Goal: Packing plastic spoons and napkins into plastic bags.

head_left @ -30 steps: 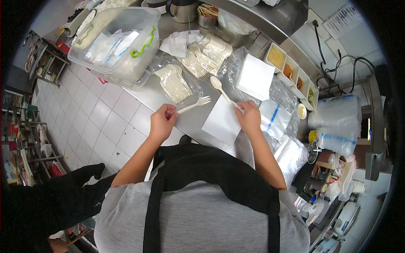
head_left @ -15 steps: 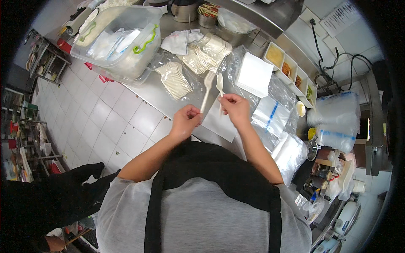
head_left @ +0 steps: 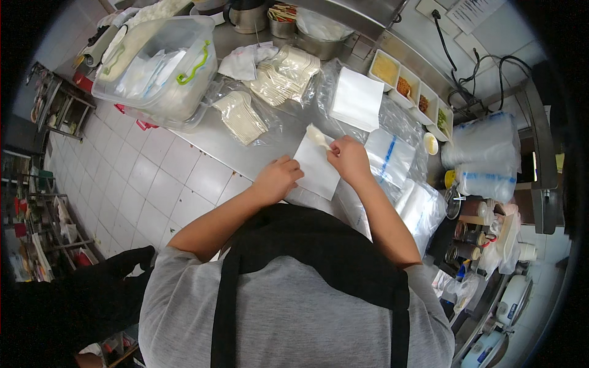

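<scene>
Shifted over white paper (head_left: 317,174), cutlery (head_left: 316,135) is pinched by the right hand (head_left: 350,159); left hand (head_left: 278,180) curled, hold unclear.

A steel tabletop (head_left: 270,152) held white paper (head_left: 315,173) near its front edge. Farther left lay two piles of pale cutlery (head_left: 240,118) in clear plastic, a crumpled cloth (head_left: 234,64) just behind. To the right lay white napkins (head_left: 356,98) on clear film (head_left: 397,116), with blue-striped bags (head_left: 389,158) nearby. Along the right side stood four white dishes (head_left: 408,105) in a row and a small cup (head_left: 431,143). A jug (head_left: 248,17), a tin (head_left: 281,29) and a bowl (head_left: 316,45) lined the back; a clear tub (head_left: 195,86) stood at the left.
</scene>
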The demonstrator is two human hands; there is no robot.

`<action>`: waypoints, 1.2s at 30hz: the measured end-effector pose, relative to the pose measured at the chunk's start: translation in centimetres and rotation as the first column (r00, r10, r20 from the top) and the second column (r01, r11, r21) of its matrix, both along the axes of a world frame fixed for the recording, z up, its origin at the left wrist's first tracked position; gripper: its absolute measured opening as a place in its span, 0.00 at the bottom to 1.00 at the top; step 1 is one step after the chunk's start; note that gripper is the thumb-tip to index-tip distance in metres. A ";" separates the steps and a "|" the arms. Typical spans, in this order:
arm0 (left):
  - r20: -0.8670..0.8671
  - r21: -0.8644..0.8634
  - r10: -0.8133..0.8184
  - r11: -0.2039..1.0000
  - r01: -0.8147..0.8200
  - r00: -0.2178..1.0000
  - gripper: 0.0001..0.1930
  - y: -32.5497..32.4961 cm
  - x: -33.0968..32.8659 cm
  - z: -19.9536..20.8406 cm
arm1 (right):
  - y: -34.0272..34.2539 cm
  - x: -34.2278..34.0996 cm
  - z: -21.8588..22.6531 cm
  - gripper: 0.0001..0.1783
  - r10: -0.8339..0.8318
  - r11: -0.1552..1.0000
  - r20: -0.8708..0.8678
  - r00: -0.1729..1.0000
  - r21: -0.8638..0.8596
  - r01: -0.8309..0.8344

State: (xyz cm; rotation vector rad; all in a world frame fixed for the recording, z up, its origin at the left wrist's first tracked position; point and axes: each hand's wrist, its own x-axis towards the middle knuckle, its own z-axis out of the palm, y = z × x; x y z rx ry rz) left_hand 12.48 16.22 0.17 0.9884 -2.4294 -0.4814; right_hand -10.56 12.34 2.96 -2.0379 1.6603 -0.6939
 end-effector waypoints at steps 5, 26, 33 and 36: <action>0.237 -0.203 -0.108 0.966 0.158 0.965 0.08 -0.2 0.3 -0.8 | 0.2 -0.5 -1.5 0.08 0.142 0.989 -0.259 0.955 -0.002 -0.147; 0.244 0.053 0.210 0.972 -0.230 0.947 0.15 -10.4 -4.7 1.2 | -1.7 -1.3 -2.7 0.11 -0.053 0.997 -0.073 0.996 0.057 0.057; 0.363 0.019 0.213 0.972 -0.236 0.907 0.12 -10.7 -5.4 0.2 | -2.0 -0.7 -2.8 0.16 -0.053 0.989 -0.150 0.987 -0.145 0.032; 0.317 -0.088 0.159 0.986 -0.138 0.935 0.11 -10.5 -5.0 -0.9 | -2.4 -0.8 -1.7 0.19 0.090 0.970 -0.243 0.966 -0.200 -0.140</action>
